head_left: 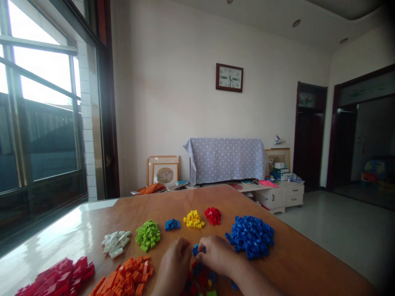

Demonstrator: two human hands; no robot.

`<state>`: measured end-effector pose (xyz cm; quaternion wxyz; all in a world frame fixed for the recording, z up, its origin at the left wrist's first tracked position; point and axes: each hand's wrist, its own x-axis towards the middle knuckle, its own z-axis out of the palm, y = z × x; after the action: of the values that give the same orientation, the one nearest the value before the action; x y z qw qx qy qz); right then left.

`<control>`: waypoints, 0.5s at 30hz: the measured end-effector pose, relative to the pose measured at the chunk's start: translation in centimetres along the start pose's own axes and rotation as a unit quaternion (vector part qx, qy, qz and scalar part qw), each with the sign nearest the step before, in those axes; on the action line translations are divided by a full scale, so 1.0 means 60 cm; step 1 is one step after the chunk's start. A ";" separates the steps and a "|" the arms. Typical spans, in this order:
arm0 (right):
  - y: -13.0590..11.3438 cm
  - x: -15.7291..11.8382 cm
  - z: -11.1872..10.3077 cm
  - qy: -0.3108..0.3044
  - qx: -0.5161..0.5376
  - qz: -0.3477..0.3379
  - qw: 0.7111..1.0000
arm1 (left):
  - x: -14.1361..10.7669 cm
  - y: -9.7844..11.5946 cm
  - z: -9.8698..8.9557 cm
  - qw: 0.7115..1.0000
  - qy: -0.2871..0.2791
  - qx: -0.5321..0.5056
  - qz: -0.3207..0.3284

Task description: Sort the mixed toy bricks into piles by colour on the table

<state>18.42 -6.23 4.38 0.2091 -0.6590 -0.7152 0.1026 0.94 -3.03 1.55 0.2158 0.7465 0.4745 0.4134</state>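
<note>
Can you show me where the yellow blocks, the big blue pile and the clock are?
Yellow blocks (194,220): head view, middle of the heap.
Big blue pile (251,236): head view, middle of the heap.
Clock (229,77): head view, middle of its dial.

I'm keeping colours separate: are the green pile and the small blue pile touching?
Apart: the head view shows bare tabletop between the green pile and small blue pile.

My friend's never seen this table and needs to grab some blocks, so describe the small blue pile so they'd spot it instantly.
On the brown table, look toward the far side, near the middle. The small blue pile sits between the light-green pile on its left and the yellow pile on its right. It's far smaller than the big blue heap further right.
</note>
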 end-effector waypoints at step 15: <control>0.059 0.020 -0.018 0.061 0.066 0.016 0.996 | 0.002 -0.007 -0.012 0.999 0.032 -0.019 -0.019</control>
<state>21.99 -4.80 4.04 0.2938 -0.6603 -0.6820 0.1122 0.17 -2.76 1.71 0.2229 0.7195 0.4873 0.4418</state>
